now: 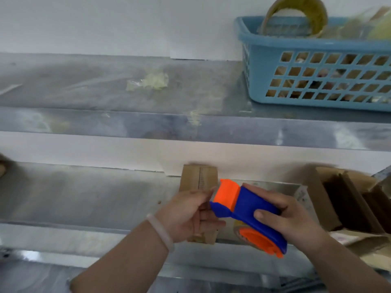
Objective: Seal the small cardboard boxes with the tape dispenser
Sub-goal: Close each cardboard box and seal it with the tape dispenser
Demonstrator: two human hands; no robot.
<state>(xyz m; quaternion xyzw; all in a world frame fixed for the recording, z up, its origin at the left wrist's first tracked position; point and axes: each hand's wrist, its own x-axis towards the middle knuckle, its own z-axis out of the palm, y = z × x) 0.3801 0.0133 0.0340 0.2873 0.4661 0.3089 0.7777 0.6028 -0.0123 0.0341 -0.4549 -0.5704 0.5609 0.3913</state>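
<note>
Head view: right hand [296,218] clasps the probably light, stiff blue-orange plastic tape dispenser [243,199] mid-body; left hand [186,214] beside grips the small brown cardboard box [198,176].

Bare on both sides, from the left forearm [127,261] and right forearm [342,265] down to the left hand [186,216] and right hand [296,218], with skin uncovered all the way to the fingertips. Wears one slim bracelet [160,231] round the left wrist: pale, milky white, smooth, faintly translucent, a plain rounded band. Shows a short, trimmed nail on the right thumb, slightly blurred.
</note>
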